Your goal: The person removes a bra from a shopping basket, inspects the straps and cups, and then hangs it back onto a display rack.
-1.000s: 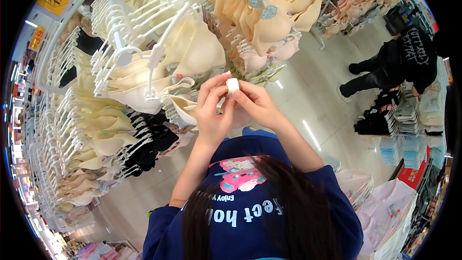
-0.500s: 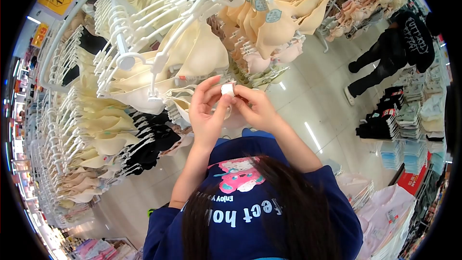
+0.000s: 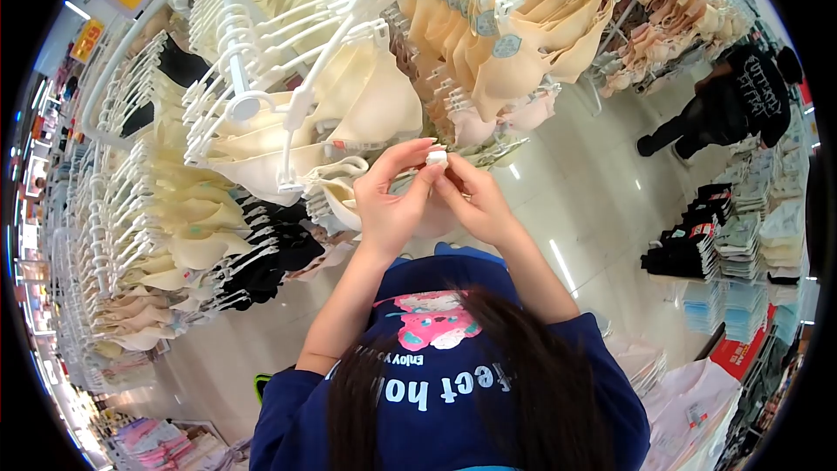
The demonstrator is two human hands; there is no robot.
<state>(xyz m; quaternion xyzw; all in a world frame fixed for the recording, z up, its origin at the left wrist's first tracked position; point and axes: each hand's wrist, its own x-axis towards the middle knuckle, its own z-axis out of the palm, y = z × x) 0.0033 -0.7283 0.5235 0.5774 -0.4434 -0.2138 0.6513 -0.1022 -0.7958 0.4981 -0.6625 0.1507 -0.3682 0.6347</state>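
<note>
My left hand and my right hand meet in front of my chest, both closed in a pinch. Between their fingertips is a small white piece; whether it is a label or a clip cannot be made out. Just left of my left hand hangs a cream bra, with its strap curving close to my fingers. A pale bra cup shows partly behind and below my hands. Above, a larger cream bra hangs from a white hanger on the rack.
White rack rails carry many bras on hangers at the left. Beige bras hang at the top. Black bras hang lower left. At the right, a person in black stands by shelves of folded clothes. Tiled floor lies between.
Both hands have moved slightly right with the white piece, which now shows smaller and turned. The person at the right has shifted posture, with the legs closer together.
</note>
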